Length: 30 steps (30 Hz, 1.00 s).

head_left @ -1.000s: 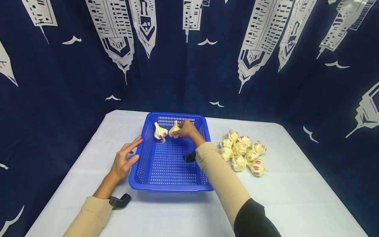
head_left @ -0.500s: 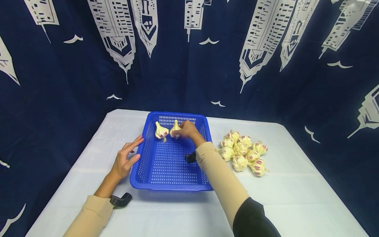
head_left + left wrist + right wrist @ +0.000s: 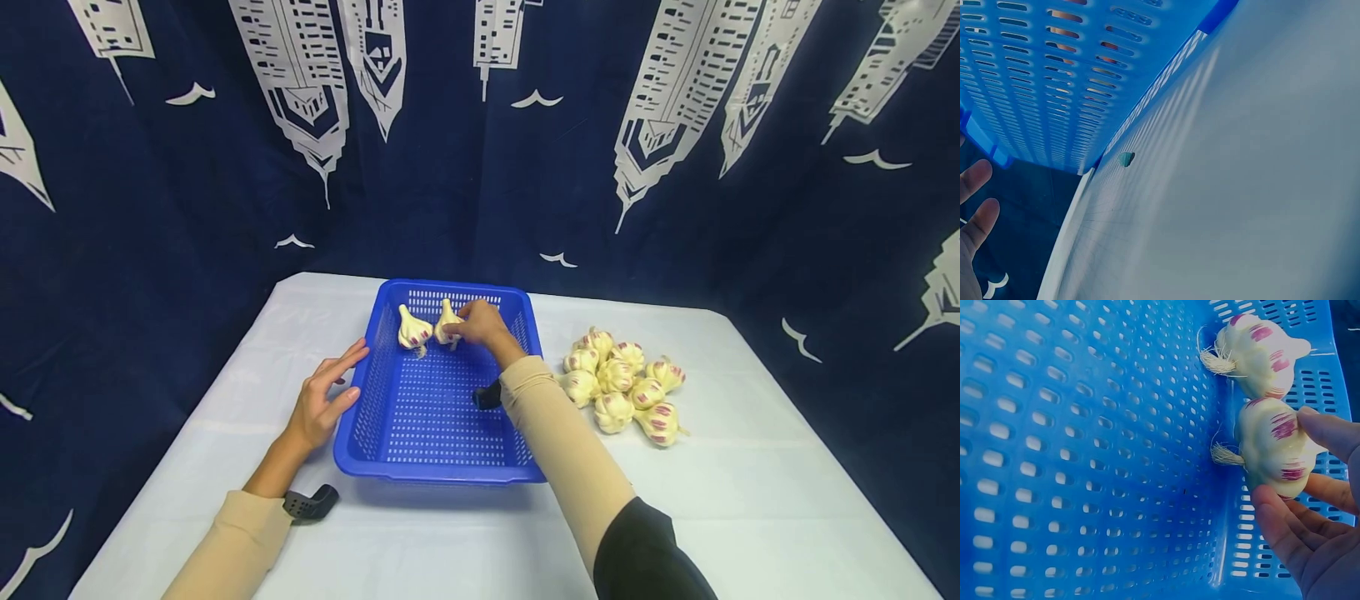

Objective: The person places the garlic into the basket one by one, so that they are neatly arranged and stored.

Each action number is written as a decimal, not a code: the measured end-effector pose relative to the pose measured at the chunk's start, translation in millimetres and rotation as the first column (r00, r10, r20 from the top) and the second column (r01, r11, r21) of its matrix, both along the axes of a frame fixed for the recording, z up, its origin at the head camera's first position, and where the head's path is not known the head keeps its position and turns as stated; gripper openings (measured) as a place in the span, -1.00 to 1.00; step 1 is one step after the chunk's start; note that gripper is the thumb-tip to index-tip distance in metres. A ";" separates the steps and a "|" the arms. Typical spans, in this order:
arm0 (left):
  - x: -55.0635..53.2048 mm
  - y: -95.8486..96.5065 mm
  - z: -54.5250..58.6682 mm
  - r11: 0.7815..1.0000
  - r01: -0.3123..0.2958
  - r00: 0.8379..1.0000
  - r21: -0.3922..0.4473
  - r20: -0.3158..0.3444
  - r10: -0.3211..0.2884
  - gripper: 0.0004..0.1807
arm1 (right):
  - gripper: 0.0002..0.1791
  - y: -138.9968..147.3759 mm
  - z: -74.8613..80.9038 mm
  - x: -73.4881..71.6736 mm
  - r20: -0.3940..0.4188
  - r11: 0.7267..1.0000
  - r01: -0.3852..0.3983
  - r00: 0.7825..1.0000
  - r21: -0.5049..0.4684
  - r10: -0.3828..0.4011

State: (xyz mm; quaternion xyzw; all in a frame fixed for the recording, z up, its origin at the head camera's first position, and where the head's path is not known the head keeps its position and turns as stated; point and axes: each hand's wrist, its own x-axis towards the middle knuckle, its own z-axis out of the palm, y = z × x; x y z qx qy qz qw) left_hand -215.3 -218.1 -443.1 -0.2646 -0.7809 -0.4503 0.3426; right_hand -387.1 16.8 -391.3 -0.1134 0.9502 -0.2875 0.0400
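Cream garlic bulb point(image 3: 1275, 449), partly hidden by pinching right hand point(image 3: 486, 325).

We can read no text, label, brand or number on anything here: none on the blue basket point(image 3: 442, 475), on the two garlic bulbs point(image 3: 415, 331) inside it, on the garlic pile point(image 3: 617, 375) to its right, or on the black wristband point(image 3: 311, 503) at the near left. Across the far dark blue curtain point(image 3: 465, 200) we see white printed buildings point(image 3: 303, 96) and bird-like marks point(image 3: 536, 99), but we can make out no letters or digits among them.
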 end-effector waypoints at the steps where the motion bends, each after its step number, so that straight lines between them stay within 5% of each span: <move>1: -3.8 -1.9 -4.7 1.000 -0.003 1.000 -0.002 0.000 0.003 -0.43 | -0.48 0.5 0.6 -0.2 -0.003 1.000 0.002 1.000 0.002 -0.002; 8: -16.7 -10.0 -22.2 1.000 -0.014 1.000 -0.010 0.006 0.014 -0.39 | -0.45 1.9 3.6 1.3 0.000 1.000 0.008 1.000 -0.019 -0.008; 19: 10.3 7.8 17.0 1.000 0.008 1.000 0.006 0.013 -0.008 -0.45 | -0.44 3.7 17.5 2.2 -0.025 0.999 0.034 0.999 -0.035 -0.035; 30: 11.2 9.1 16.3 1.000 0.009 1.000 0.011 0.004 -0.009 -0.44 | -0.43 13.4 41.2 9.7 -0.047 0.997 0.040 0.998 -0.070 -0.043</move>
